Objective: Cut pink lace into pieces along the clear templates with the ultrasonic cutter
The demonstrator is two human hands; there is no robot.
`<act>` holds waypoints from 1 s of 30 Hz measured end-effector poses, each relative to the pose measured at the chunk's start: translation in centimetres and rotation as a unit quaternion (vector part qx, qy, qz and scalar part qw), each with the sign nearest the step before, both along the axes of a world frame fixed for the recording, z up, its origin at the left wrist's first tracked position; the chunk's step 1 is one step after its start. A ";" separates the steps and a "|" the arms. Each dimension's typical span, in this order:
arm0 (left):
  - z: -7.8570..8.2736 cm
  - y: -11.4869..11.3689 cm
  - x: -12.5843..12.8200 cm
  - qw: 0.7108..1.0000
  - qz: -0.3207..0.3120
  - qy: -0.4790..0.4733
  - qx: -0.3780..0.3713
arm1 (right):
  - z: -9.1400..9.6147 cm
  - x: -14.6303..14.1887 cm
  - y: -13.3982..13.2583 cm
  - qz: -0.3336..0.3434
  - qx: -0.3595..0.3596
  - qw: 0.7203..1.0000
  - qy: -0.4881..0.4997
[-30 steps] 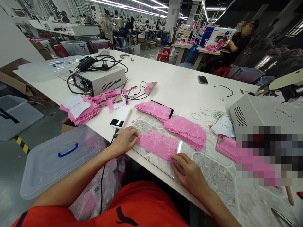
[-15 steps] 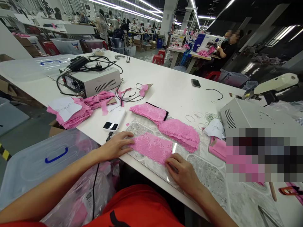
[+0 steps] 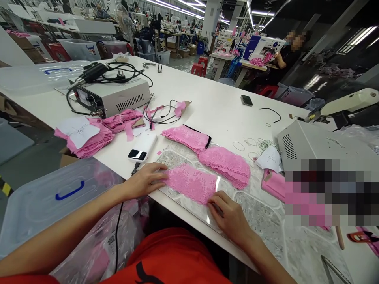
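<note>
A pink lace piece point(image 3: 192, 183) lies flat on a clear patterned sheet point(image 3: 260, 215) at the near edge of the white table point(image 3: 213, 106). My left hand point(image 3: 146, 179) rests at the lace's left end, fingers curled and pinching its edge. My right hand point(image 3: 229, 215) presses down on the lace's right end with bent fingers. Behind the piece lie two stacks of pink lace point(image 3: 225, 163), one of them on a black-edged holder point(image 3: 189, 138).
A phone point(image 3: 138, 154) lies by my left hand. Further left are a pile of pink pieces with white paper point(image 3: 84, 138) and a grey power box with cables point(image 3: 114, 96). A second grey box point(image 3: 319, 148) stands at right. A lidded plastic bin point(image 3: 56, 195) sits below the table.
My hands have stayed on the two ends of the lace piece. Only the camera has shifted slightly.
</note>
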State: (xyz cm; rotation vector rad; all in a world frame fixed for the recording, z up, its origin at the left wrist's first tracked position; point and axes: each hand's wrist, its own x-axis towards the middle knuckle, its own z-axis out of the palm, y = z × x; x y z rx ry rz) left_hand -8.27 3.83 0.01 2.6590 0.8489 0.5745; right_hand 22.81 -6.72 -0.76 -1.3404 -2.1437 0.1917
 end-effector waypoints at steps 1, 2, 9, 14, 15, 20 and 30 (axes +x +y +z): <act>0.0 0.0 0.0 1.000 0.001 0.002 -0.001 | 0.0 0.0 0.0 -0.001 -0.003 1.000 0.008; 0.1 0.0 0.0 1.000 0.002 0.004 -0.002 | 0.1 0.1 -0.1 -0.002 -0.007 1.000 0.017; 0.3 -0.1 0.2 1.000 0.004 0.006 0.012 | 0.1 0.2 -0.3 0.004 -0.011 0.999 0.035; 0.2 0.0 0.2 1.000 -0.005 0.005 0.015 | 0.0 0.3 -0.3 -0.001 -0.020 0.999 0.038; 0.2 0.0 0.2 1.000 -0.005 0.007 0.014 | -0.1 0.4 -0.3 0.000 -0.019 0.999 0.036; 0.1 0.1 0.2 1.000 -0.008 0.016 0.019 | -0.2 0.4 -0.2 0.004 -0.008 1.000 0.010; 0.0 0.1 0.2 0.999 -0.019 0.014 0.042 | 0.2 0.5 -0.5 0.002 -0.039 0.999 0.029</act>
